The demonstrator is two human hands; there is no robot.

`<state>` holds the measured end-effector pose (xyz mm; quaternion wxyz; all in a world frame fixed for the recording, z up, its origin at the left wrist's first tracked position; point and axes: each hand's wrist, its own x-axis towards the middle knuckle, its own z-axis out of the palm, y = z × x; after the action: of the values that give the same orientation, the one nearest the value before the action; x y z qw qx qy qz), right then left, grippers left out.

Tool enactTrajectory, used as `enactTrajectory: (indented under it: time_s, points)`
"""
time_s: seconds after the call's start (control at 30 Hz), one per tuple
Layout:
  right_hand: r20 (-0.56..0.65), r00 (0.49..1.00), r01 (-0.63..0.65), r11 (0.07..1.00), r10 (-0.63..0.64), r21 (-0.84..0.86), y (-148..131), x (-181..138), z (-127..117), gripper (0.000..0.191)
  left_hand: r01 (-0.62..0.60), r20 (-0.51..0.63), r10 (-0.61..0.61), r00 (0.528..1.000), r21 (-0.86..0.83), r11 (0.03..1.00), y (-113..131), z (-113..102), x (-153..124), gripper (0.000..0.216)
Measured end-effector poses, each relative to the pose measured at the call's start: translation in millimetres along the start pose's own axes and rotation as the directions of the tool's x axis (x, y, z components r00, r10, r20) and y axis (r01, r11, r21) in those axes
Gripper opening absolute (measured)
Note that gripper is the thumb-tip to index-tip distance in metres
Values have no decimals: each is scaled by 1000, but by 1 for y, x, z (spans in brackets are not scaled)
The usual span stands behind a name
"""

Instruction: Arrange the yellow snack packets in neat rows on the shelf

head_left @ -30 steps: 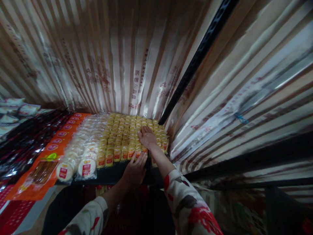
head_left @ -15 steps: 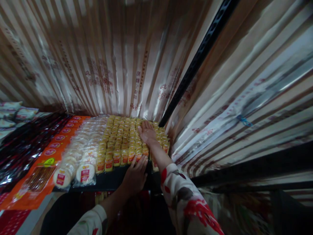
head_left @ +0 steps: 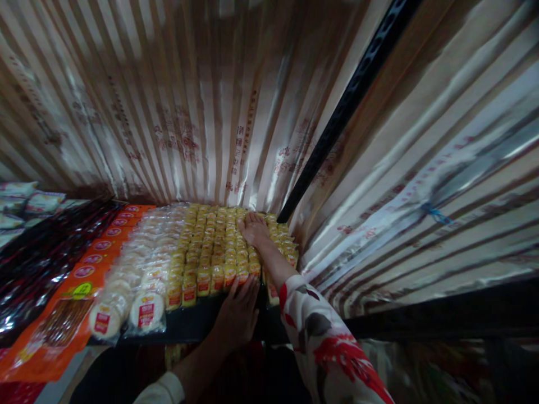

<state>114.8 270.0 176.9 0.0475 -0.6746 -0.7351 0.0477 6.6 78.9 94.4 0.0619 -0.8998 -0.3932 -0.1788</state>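
Observation:
Small yellow-wrapped snack packs [head_left: 204,279] with red labels stand in tight rows on a black shelf [head_left: 185,325]. My right hand [head_left: 255,229] lies flat on top of the rows toward the back right, its fingers stretched out. Against the front faces of the packs, near the shelf's front edge, my left hand [head_left: 236,314] rests with straight fingers. Neither hand grips a pack. Part of the rightmost rows is hidden behind my right forearm.
Left of the yellow rows lie clear-wrapped round white cakes [head_left: 146,311], orange snack bags [head_left: 63,317] and dark shiny packets [head_left: 46,255]. A black slotted post [head_left: 332,132] slants down at the back right. Pleated printed sheeting [head_left: 219,112] hangs behind the shelf.
The whole view has shifted slightly, with the shelf appearing lower. Both hands stay at about the same places on the yellow packs.

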Motion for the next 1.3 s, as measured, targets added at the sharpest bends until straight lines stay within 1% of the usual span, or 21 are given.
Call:
enactTrajectory:
  time_s: [0.13, 0.2, 0.27, 0.33, 0.37, 0.43, 0.47, 0.53, 0.57, 0.63, 0.73, 0.8, 0.87, 0.9, 0.97, 1.03, 1.13, 1.3]
  points:
    - [-102, 995, -1, 1000, 1, 6, -1, 6, 2, 59, -7, 6, 7, 1000, 8, 1000, 0, -2, 1, 55]
    - [-91, 996, 1, 1000, -1, -7, 0, 8, 4, 59, -3, 3, 3, 1000, 8, 1000, 0, -2, 1, 56]
    - [-50, 999, 14, 1000, -15, -19, 0, 10, 4, 58, -2, -1, 2, 1000, 5, 1000, 0, -1, 1, 55]
    - [-30, 1000, 10, 1000, -10, -8, 1, 10, 1, 57, 0, -4, 0, 1000, 0, 1000, 0, -1, 1, 55]
    - [-46, 999, 2, 1000, -2, 11, 0, 9, -2, 56, 2, -3, -2, 1000, -2, 1000, 0, -1, 1, 54]
    - [-152, 988, -5, 997, 17, 76, -2, 1, -10, 55, 6, -1, -6, 1000, -6, 1000, 1, -1, 0, 54]
    - [-232, 972, -1, 992, 31, 126, -3, -6, -14, 54, 7, 2, -7, 1000, -7, 1000, 1, 0, 0, 54]
    - [-394, 916, 27, 971, 71, 238, -4, -29, -18, 52, 5, 6, -5, 1000, -9, 1000, 1, 1, 0, 54]
    - [-452, 887, 45, 955, 97, 294, -5, -44, -17, 52, 3, 8, -3, 1000, -11, 1000, 1, 2, 0, 54]
    - [-530, 837, 80, 927, 137, 366, -2, -83, -10, 50, -1, 6, 1, 1000, -17, 1000, 1, 5, 0, 53]
    - [-586, 789, 95, 905, 186, 415, 7, -148, 14, 44, -13, -12, 13, 1000, -28, 1000, 0, 8, -1, 52]
    - [-584, 778, 60, 897, 233, 438, 15, -187, 34, 40, -20, -20, 19, 1000, -28, 999, 0, 7, 0, 52]
    - [-552, 789, 14, 891, 268, 453, 22, -218, 54, 38, -29, -9, 29, 1000, -25, 999, 1, 5, 0, 52]
    - [-536, 804, 16, 892, 257, 452, 24, -228, 62, 37, -30, 1, 30, 1000, -23, 999, 1, 4, 0, 52]
    - [-511, 838, 52, 905, 190, 423, 27, -242, 76, 39, -24, 19, 24, 1000, -17, 1000, 2, 2, 0, 52]
    - [-500, 854, 74, 918, 143, 390, 28, -246, 83, 44, -9, 24, 9, 1000, -8, 1000, 3, 0, 0, 52]
    - [-504, 850, 47, 930, 155, 364, 27, -245, 85, 48, -7, 26, 7, 1000, 8, 1000, 4, 0, 0, 52]
    - [-511, 839, -2, 940, 187, 341, 24, -244, 85, 49, -12, 25, 11, 1000, 37, 999, 4, -1, -1, 52]
